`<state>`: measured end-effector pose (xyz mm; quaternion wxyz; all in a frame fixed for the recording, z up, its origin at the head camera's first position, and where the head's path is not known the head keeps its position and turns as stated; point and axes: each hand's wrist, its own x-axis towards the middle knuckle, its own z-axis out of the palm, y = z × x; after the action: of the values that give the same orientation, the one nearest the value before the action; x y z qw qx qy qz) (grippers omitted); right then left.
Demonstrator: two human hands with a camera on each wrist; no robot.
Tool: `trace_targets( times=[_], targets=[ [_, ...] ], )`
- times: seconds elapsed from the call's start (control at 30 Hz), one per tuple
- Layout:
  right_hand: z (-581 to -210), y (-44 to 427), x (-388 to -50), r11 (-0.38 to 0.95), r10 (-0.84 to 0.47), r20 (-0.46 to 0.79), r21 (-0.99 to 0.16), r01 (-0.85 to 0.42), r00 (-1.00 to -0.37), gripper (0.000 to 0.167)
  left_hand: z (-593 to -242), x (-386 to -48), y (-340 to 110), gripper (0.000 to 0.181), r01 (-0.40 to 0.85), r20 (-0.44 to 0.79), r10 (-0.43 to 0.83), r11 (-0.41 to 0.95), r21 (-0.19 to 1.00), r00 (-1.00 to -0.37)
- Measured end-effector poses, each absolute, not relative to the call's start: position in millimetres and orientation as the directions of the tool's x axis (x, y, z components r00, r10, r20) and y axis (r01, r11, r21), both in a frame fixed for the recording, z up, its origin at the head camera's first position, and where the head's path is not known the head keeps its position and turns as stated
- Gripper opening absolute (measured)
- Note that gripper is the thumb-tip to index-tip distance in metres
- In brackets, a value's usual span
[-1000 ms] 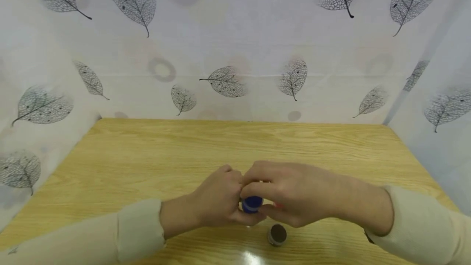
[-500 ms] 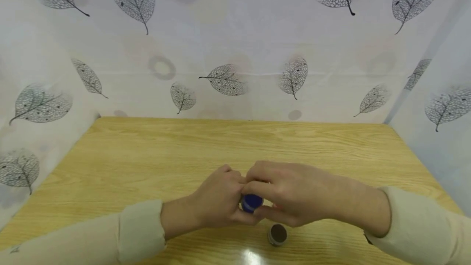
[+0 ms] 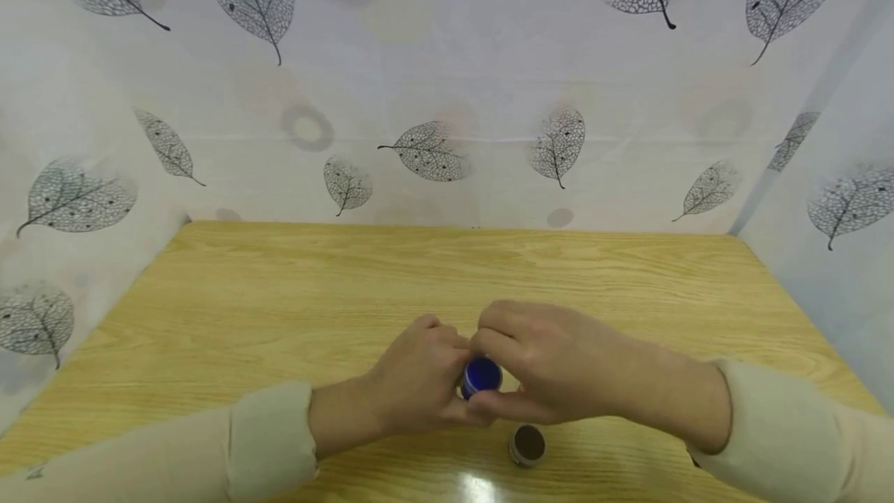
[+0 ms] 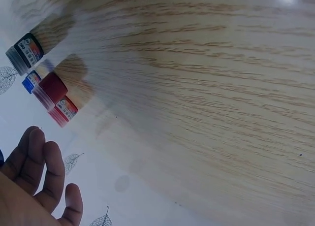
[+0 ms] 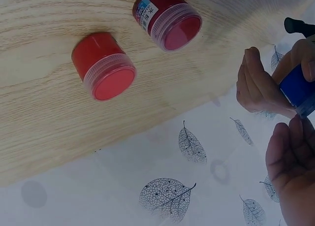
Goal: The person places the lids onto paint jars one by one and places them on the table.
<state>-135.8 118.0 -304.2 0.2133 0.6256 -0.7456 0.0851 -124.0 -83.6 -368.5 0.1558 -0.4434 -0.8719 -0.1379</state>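
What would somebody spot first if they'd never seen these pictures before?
Probably the bright blue jar, low in the middle of the head view, with the left hand and right hand meeting around it. Next might come the bright red jar on the table, or the dark leaves printed on the pale backdrop behind.

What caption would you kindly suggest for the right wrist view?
Two red jars on a wood-grain table; left hand and right hand meet at a blue jar.
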Motion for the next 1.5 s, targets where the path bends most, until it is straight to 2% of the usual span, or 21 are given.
trace_targets(
  times=[0.2,0.4,0.53,0.6,0.73,0.87,1.0,1.07,1.5],
  targets=[
    [-308,116,-137,0.254,-0.869,0.473,0.182,-0.950,-0.142,0.040,-367,-120,-81,0.034,0.794,0.374,0.718,0.600,0.094,-0.587],
    [-315,112,-136,0.312,-0.851,0.500,0.240,-0.919,-0.158,0.046,-366,-116,-77,0.034,0.812,0.422,0.720,0.580,0.069,-0.551],
    [-316,112,-133,0.310,-0.849,0.514,0.288,-0.906,-0.127,0.050,-367,-115,-76,0.035,0.828,0.445,0.727,0.557,0.064,-0.523],
    [-315,112,-134,0.279,-0.860,0.502,0.316,-0.907,-0.090,0.050,-368,-115,-77,0.036,0.828,0.448,0.722,0.554,0.081,-0.527],
    [-309,117,-138,0.149,-0.893,0.449,0.348,-0.926,0.025,0.044,-370,-117,-80,0.042,0.823,0.470,0.700,0.558,0.111,-0.538],
    [-307,120,-142,0.003,-0.900,0.403,0.384,-0.923,0.165,0.032,-373,-118,-83,0.040,0.833,0.507,0.702,0.550,0.062,-0.501],
    [-309,118,-143,-0.070,-0.879,0.406,0.411,-0.909,0.251,0.023,-375,-120,-84,0.038,0.845,0.523,0.715,0.534,0.019,-0.463],
    [-310,118,-142,-0.081,-0.876,0.406,0.408,-0.909,0.260,0.020,-376,-121,-83,0.040,0.854,0.525,0.720,0.520,0.024,-0.454],
    [-312,120,-139,-0.080,-0.917,0.335,0.380,-0.922,0.217,0.021,-382,-121,-81,0.038,0.863,0.525,0.728,0.505,0.025,-0.441]
  ],
)
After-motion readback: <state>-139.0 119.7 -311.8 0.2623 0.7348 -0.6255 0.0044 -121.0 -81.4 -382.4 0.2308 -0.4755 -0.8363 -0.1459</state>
